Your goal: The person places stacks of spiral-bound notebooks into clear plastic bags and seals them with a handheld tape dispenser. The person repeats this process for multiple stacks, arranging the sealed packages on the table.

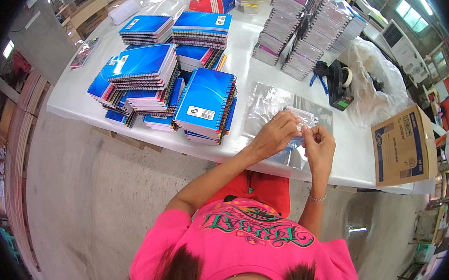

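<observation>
Lying well to the left of the left hand (281, 129), at the edge of a pale table (358, 162), is a small flat item (85, 53) with a reddish pattern. Nearer to that hand, on the same side, blue spiral notebooks (146, 64) rise in uneven, overlapping piles, each with a pale label on its cover. Beyond these piles, farther from the hand, is a red notebook (208, 3). The left hand itself is bent at the fingers, pinching a clear, crinkled piece of plastic (305, 116) just in front of its fingertips. Beneath both hands, flat on the table, spread shiny clear plastic sheets (262, 98). Straight beyond the hands stand tall columns of spiral-bound books (277, 37). The right hand (320, 145), just beside the left, nips the same piece between thumb and fingers. Past it, away from the body, are a blue-handled tool (321, 70) and a black tape dispenser (336, 90), then a crumpled translucent bag (371, 82). Farther right of that hand is a brown cardboard box (404, 145) with dark blue bands.
</observation>
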A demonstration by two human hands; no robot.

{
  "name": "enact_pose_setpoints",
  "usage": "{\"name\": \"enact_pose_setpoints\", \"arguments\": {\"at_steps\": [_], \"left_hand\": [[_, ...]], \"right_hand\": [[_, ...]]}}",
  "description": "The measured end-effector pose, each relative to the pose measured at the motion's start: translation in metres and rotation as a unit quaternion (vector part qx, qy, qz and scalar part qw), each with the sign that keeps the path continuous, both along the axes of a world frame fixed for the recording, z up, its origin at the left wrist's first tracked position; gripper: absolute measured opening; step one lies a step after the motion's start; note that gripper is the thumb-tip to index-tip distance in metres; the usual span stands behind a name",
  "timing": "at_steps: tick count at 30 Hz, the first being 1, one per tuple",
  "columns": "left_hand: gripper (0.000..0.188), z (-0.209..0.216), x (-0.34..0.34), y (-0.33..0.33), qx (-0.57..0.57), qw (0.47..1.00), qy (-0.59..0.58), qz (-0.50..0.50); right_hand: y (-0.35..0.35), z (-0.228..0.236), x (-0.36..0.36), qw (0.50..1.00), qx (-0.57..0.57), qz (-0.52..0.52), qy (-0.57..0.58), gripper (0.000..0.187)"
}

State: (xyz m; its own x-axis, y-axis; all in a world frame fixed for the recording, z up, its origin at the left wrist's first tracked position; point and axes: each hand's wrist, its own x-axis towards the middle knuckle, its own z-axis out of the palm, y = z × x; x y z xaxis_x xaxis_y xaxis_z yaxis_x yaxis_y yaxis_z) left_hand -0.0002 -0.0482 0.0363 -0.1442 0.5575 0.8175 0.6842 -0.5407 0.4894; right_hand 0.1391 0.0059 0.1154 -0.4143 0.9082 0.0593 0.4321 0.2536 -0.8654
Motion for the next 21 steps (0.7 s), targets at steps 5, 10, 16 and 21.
{"name": "enact_pose_setpoints", "arguments": {"at_steps": [5, 10, 16, 21], "left_hand": [[0.059, 0.046, -0.003, -0.015, -0.126, 0.990, 0.061, 0.014], [0.060, 0.050, -0.007, -0.017, -0.178, 0.963, 0.170, 0.110], [0.058, 0.046, -0.010, -0.014, -0.191, 0.971, 0.134, 0.060], [0.057, 0.047, -0.006, -0.013, -0.177, 0.974, 0.126, 0.064]], "right_hand": [[0.006, -0.022, 0.002, 0.997, 0.077, -0.008, 0.015, 0.030], [-0.003, -0.029, -0.004, 0.993, 0.090, -0.044, 0.070, 0.034], [0.000, -0.044, 0.007, 0.989, 0.112, -0.074, 0.063, 0.043], [0.001, -0.055, 0.009, 0.981, 0.163, -0.109, -0.002, 0.049]]}}
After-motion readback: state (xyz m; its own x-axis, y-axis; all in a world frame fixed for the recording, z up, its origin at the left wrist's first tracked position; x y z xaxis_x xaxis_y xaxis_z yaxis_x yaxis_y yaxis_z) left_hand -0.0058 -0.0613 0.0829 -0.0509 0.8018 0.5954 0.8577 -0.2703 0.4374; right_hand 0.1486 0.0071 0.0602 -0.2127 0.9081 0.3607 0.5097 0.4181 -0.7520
